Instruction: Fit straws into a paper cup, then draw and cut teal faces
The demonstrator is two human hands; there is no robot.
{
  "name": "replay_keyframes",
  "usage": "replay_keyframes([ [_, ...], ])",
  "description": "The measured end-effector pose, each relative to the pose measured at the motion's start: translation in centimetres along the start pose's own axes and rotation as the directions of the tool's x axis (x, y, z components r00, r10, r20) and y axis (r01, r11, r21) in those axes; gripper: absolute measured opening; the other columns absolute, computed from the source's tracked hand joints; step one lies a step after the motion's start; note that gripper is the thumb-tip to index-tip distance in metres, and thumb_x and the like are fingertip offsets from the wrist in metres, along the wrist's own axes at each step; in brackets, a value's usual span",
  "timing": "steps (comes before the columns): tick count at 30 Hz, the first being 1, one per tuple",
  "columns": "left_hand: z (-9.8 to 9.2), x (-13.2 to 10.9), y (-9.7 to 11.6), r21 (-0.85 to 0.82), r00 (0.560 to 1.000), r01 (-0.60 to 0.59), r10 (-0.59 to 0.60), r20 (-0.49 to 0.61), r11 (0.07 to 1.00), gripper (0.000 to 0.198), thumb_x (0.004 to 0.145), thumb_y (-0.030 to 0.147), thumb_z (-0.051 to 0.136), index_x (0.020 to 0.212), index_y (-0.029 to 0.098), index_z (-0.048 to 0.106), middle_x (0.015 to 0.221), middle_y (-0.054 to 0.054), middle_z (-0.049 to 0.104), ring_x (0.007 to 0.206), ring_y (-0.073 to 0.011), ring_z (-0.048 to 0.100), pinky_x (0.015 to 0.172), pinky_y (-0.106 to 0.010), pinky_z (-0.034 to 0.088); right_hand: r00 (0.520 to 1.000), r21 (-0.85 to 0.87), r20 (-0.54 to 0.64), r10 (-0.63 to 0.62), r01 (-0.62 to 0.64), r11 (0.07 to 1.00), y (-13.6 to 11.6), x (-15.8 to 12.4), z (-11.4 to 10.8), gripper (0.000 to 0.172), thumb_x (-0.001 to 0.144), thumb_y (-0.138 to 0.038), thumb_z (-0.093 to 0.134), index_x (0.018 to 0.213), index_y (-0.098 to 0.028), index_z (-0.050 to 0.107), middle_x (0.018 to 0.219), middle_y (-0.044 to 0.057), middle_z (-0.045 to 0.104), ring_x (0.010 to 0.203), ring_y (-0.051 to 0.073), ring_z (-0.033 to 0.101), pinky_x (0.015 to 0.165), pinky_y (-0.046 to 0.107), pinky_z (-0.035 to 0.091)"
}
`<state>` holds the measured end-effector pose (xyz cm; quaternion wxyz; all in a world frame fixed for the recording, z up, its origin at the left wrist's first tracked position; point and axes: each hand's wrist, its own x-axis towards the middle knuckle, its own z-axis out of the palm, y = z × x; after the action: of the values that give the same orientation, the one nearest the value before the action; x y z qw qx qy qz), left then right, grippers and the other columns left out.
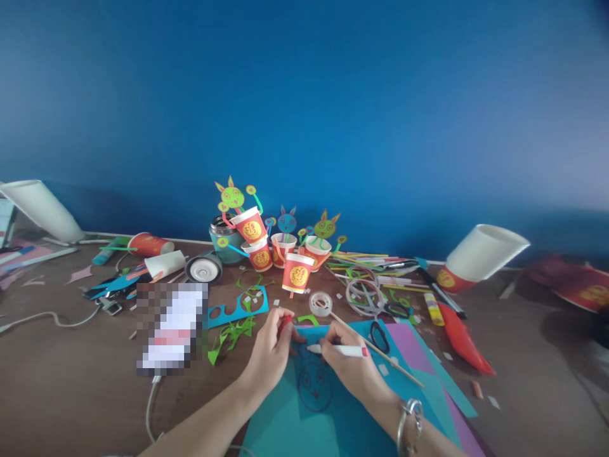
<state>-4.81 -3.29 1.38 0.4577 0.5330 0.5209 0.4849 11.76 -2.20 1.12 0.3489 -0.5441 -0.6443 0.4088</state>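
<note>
In my right hand [345, 358] is a white marker [351, 350] with a red end, its tip pointing left onto blue paper [276, 412]. A round face with eyes, nose and mouth [314, 388] is drawn in dark lines on this paper, just below the tip. My left hand [271, 346] has its fingers closed around a small red marker cap [285, 322], and its fingertips rest at the paper's upper part. A wooden stick [380, 352] lies across the sheets beyond my right hand. Black-handled scissors [379, 336] lie there too.
Red paper cups [297, 274] with paper animal figures stand ahead, one stacked on others. A tape roll [320, 303], green scraps [233, 336], a glue stick [434, 309] and a red pouch-like thing [464, 339] surround the sheets. A blurred-out phone [174, 330] with a cable lies left.
</note>
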Motion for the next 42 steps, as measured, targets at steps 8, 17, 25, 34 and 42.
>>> replay_keyframes([
  [8, -0.11, -0.06, -0.01, -0.006, 1.0, 0.009, -0.009, 0.008, 1.0, 0.024, 0.089, 0.041, 0.043, 0.098, 0.019, 0.046, 0.071, 0.0, 0.057, 0.069, -0.0188, 0.063, 0.055, -0.028, 0.053, 1.0, 0.023, 0.005, 0.031, -0.031, 0.999, -0.27, -0.07, 0.05, 0.017, 0.071, -0.022, 0.048, 0.057, -0.021, 0.038, 0.048, -0.008, 0.034, 0.047, 0.009, 0.033, 0.043, 0.021, 0.026],
  [17, 0.0, 0.01, -0.17, -0.003, 1.0, 0.012, -0.012, 0.011, 1.0, 0.026, 0.089, 0.042, 0.043, 0.099, 0.019, 0.046, 0.071, -0.001, 0.057, 0.072, -0.0203, 0.064, 0.055, -0.028, 0.053, 0.999, -0.032, 0.013, 0.033, -0.033, 0.999, -0.32, 0.0, -0.14, 0.018, 0.071, -0.022, 0.049, 0.055, -0.021, 0.04, 0.046, -0.007, 0.037, 0.046, 0.01, 0.037, 0.045, 0.021, 0.03],
  [25, -0.06, 0.0, 0.07, 0.001, 1.0, 0.007, -0.007, 0.013, 1.0, 0.025, 0.089, 0.042, 0.043, 0.099, 0.02, 0.046, 0.071, -0.001, 0.058, 0.07, -0.0192, 0.064, 0.055, -0.028, 0.052, 1.0, -0.018, 0.01, 0.014, -0.014, 1.0, -0.28, -0.05, -0.12, 0.018, 0.072, -0.023, 0.049, 0.057, -0.021, 0.041, 0.047, -0.007, 0.039, 0.046, 0.01, 0.036, 0.044, 0.021, 0.028],
  [34, -0.03, -0.11, -0.04, -0.008, 1.0, 0.004, -0.004, 0.01, 1.0, 0.024, 0.089, 0.042, 0.044, 0.098, 0.02, 0.046, 0.071, 0.0, 0.058, 0.069, -0.0193, 0.064, 0.055, -0.028, 0.052, 1.0, -0.04, -0.007, -0.021, 0.021, 0.999, -0.41, -0.02, -0.2, 0.019, 0.072, -0.022, 0.05, 0.055, -0.021, 0.043, 0.049, -0.006, 0.042, 0.048, 0.011, 0.038, 0.045, 0.022, 0.029],
  [42, -0.07, -0.11, 0.0, -0.01, 1.0, -0.002, 0.003, 0.014, 1.0, 0.024, 0.089, 0.042, 0.043, 0.098, 0.019, 0.046, 0.071, 0.0, 0.058, 0.071, -0.0196, 0.064, 0.055, -0.028, 0.052, 1.0, -0.047, 0.01, 0.001, -0.001, 0.999, -0.43, 0.0, -0.14, 0.02, 0.073, -0.022, 0.05, 0.055, -0.021, 0.042, 0.048, -0.006, 0.042, 0.048, 0.01, 0.038, 0.045, 0.022, 0.028],
])
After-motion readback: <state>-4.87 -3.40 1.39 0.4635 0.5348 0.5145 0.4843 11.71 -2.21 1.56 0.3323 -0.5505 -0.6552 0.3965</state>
